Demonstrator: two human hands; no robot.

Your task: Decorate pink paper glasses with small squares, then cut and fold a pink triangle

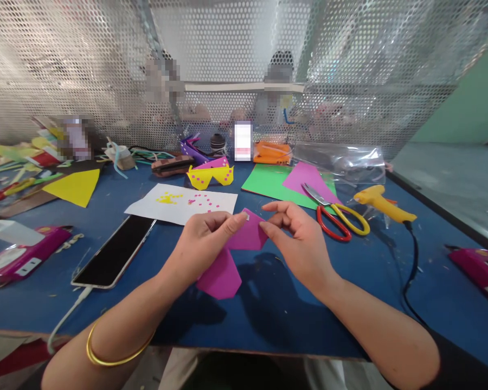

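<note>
A magenta foam cut-out [219, 276], apparently folded or in two lobes, is held above the blue table. My left hand [205, 238] pinches it between thumb and fingers, and a tiny whitish bit sits by the thumb tip. At its right corner my right hand [296, 238] grips the edge with thumb and fingertips. Behind the hands lies white paper [146, 203] bearing small yellow and pink bits. Yellow foam glasses [211, 177] with pink dots stand just beyond it. Red-and-yellow-handled scissors [337, 219] rest partly on a green sheet [264, 184], right of my right hand.
A yellow glue gun [384, 203] with a black cord lies at the right. A charging phone [116, 252] is at the left, near a magenta device [28, 254]. Along the back, before a perforated metal screen [228, 43], stand an orange pouch [272, 153] and a lit phone [243, 141].
</note>
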